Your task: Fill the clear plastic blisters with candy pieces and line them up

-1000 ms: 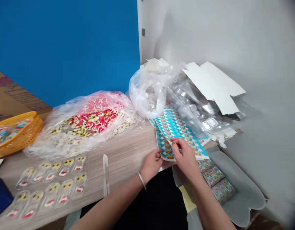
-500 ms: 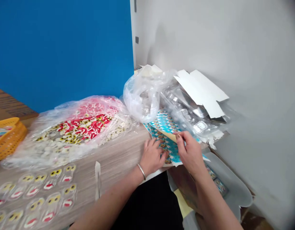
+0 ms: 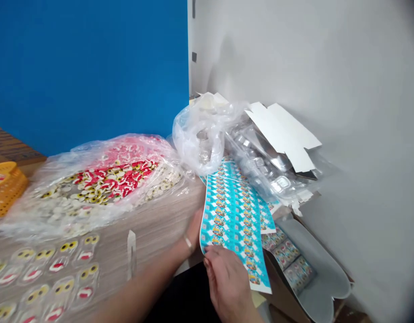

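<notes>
A turquoise printed sticker sheet (image 3: 223, 211) with rows of small colourful pictures hangs over the table's front edge, its printed side up. My right hand (image 3: 228, 280) is closed on its near left corner, thumb and fingers pinching the edge. Beside the sheet's left edge is my left hand (image 3: 194, 229), slightly blurred, its fingers hidden behind the sheet. More turquoise printed sheets (image 3: 269, 220) lie underneath and to the right.
A clear bag of red, white and yellow pieces (image 3: 119, 179) covers the table's back left. Several blister packs (image 3: 58, 264) lie in front of it. Clear plastic trays (image 3: 260, 161) and white card (image 3: 282, 134) are piled at right. A lined box (image 3: 314, 278) stands below; an orange basket (image 3: 8, 188) is far left.
The sheet's raised corner has come over, and the sheet now lies face up toward me. My right hand has moved down and left to its near corner; my left hand has slid left.
</notes>
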{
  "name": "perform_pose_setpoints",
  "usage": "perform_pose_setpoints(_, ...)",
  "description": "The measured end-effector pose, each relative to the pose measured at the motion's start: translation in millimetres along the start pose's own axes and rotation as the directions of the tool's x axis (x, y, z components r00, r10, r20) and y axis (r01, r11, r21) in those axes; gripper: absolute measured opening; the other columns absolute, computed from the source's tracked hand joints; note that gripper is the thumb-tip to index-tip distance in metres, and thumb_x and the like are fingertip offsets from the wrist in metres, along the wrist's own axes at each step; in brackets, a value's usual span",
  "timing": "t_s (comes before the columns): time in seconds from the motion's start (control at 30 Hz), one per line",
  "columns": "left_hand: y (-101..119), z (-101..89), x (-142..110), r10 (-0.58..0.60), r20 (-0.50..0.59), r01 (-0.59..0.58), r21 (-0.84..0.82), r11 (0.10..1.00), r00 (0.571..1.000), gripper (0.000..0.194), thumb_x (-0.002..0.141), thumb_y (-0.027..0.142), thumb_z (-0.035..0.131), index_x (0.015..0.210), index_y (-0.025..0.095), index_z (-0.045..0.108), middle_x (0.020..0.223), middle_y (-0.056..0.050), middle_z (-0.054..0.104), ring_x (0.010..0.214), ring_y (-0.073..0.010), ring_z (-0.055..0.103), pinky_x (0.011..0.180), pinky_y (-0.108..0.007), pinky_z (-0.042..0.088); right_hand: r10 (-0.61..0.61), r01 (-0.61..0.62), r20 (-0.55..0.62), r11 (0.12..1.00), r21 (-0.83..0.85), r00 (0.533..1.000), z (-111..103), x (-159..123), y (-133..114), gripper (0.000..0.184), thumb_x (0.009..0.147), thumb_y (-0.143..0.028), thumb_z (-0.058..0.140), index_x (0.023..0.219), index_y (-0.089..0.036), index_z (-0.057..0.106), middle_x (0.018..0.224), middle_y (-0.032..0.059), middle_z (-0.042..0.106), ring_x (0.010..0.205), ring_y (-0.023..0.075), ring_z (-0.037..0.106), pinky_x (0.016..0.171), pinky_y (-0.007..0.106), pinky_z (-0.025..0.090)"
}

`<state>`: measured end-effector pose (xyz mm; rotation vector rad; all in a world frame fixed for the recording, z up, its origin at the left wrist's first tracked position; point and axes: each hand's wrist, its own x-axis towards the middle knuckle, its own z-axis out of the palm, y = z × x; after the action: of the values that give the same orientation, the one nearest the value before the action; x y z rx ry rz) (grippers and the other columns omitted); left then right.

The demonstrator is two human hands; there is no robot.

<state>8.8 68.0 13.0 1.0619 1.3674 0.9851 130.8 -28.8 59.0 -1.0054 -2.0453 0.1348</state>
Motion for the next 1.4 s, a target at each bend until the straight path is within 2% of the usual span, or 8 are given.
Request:
perform_pose_setpoints(0.13, -20, -39.8, -73, -0.142, 0.105, 0.165, -0.265, 0.950, 0.984, 0.061, 0.094, 0.067, 0.037, 0.109, 0.018, 0.072, 0.100, -0.011, 0.074, 0.089, -0.0245, 0.068, 0.081, -0.039, 0.056, -0.030, 0.020, 0.085, 0.994, 0.110, 0.996, 18, -17, -2, 0.023, 0.095, -0.010, 0.048, 0.110, -0.020, 0.061, 0.096, 0.0089, 0.074, 0.088, 0.0226, 0.069, 0.079, 0.037, 0.056)
perform_pose_setpoints(0.23, -32, -61.2, -106, -0.300, 0.180, 0.349, -0.430, 0.832, 0.937, 0.055, 0.085, 0.066, 0.057, 0.105, 0.017, 0.071, 0.089, -0.009, 0.075, 0.075, -0.0189, 0.067, 0.069, -0.030, 0.054, -0.127, 0.095, 0.226, 0.984, 0.150, 0.966, 36, -22, -1, 0.022, 0.097, -0.010, 0.044, 0.104, -0.019, 0.063, 0.094, 0.0076, 0.073, 0.087, 0.0214, 0.066, 0.088, 0.039, 0.053)
perform_pose_setpoints(0.53, -46, -54.7, -94, -0.327, -0.104, 0.290, -0.267, 0.919, 0.939, 0.035, 0.058, 0.044, 0.082, 0.070, 0.016, 0.066, 0.058, 0.003, 0.064, 0.051, -0.0104, 0.053, 0.052, -0.022, 0.041, 0.000, -0.067, 0.343, 0.981, 0.184, 0.939, 50, -31, -5, 0.022, 0.101, -0.025, 0.048, 0.082, -0.020, 0.059, 0.080, 0.0046, 0.067, 0.078, 0.0191, 0.060, 0.078, 0.036, 0.047)
perform_pose_setpoints(0.73, -36, -75.5, -102, -0.426, -0.048, 0.400, -0.266, 0.877, 0.903, 0.037, 0.062, 0.039, 0.081, 0.087, 0.018, 0.064, 0.067, 0.000, 0.071, 0.053, -0.0167, 0.065, 0.052, -0.026, 0.051, 0.286, -0.308, 0.187, 0.946, 0.102, 0.940, 24, -26, 22, 0.027, 0.095, -0.039, 0.059, 0.115, -0.021, 0.062, 0.129, 0.0133, 0.062, 0.126, 0.0286, 0.052, 0.106, 0.049, 0.039)
perform_pose_setpoints(0.83, -35, -94.5, -110, -0.526, 0.004, 0.504, -0.295, 0.812, 0.850, 0.058, 0.058, 0.036, 0.086, 0.108, 0.022, 0.061, 0.075, -0.001, 0.075, 0.058, -0.0226, 0.072, 0.054, -0.032, 0.058, 0.576, -0.578, -0.046, 0.811, -0.096, 0.816, 13, -35, 55, 0.043, 0.093, -0.038, 0.058, 0.130, -0.018, 0.056, 0.137, 0.0189, 0.054, 0.131, 0.0340, 0.047, 0.107, 0.057, 0.037)
perform_pose_setpoints(0.97, -36, -101.5, -116, -0.482, -0.014, 0.461, -0.268, 0.846, 0.876, 0.072, 0.056, 0.039, 0.089, 0.120, 0.028, 0.060, 0.091, -0.001, 0.079, 0.069, -0.0262, 0.076, 0.057, -0.034, 0.062, 0.823, -0.819, 0.107, 0.525, 0.233, 0.558, 10, -61, 85, 0.056, 0.087, -0.044, 0.061, 0.135, -0.016, 0.050, 0.095, 0.0077, 0.068, 0.079, 0.0216, 0.065, 0.071, 0.036, 0.055)
perform_pose_setpoints(1.13, -28, -86.0, -105, -0.367, -0.086, 0.347, -0.185, 0.919, 0.926, 0.072, 0.055, 0.046, 0.090, 0.120, 0.030, 0.063, 0.110, 0.001, 0.078, 0.088, -0.0296, 0.076, 0.065, -0.033, 0.065, 0.849, -0.805, -0.001, 0.502, 0.318, 0.529, -17, -97, 127, 0.049, 0.096, -0.046, 0.047, 0.134, -0.016, 0.051, 0.102, 0.0077, 0.069, 0.086, 0.0188, 0.067, 0.078, 0.032, 0.055)
perform_pose_setpoints(1.4, -33, -73.9, -88, -0.553, -0.301, 0.513, -0.205, 0.833, 0.777, 0.083, 0.043, 0.056, 0.091, 0.119, 0.035, 0.064, 0.093, 0.002, 0.081, 0.073, -0.0334, 0.076, 0.051, -0.038, 0.063, 0.988, -0.937, -0.015, 0.144, -0.320, 0.157, -72, -163, 356, 0.026, 0.097, -0.033, 0.059, 0.112, -0.013, 0.065, 0.112, 0.0107, 0.068, 0.100, 0.0229, 0.066, 0.091, 0.044, 0.053)
